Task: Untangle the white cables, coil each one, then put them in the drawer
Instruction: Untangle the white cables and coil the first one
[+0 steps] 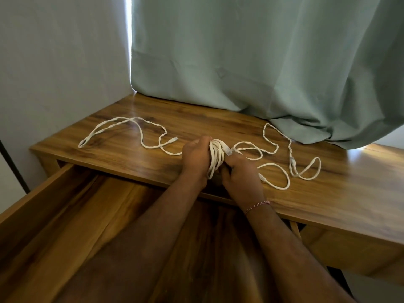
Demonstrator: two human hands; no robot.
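- The drawer (65, 215) stands pulled out at my lower left, wooden inside, and I see no cable in the part of it that shows; my forearms cover some of its floor.
- On the left of the bench (328, 204) a loose white cable (122, 125) lies in a long twisted loop, its plug end (172, 139) resting just left of my hands. It looks like two strands wound round each other, so I judge it not yet untangled.
- My left hand (195, 156) is curled round a white coil (216, 156) of several turns, gripping it near the front edge of the bench.
- My right hand (238, 171) pinches the same coil from the other side, fingers closed on it; a clear-tipped plug (228, 149) sticks up from the bundle between my hands.
- To the right, more white cable (275, 147) trails in twisted loops toward the curtain (262, 51), with a flat loop (306, 171) lying furthest right.
- As I read it, one cable is coiled or nearly so, nothing is stowed, and the rest needs separating, coiling and putting away.
- I can read no brand, label or writing anywhere.
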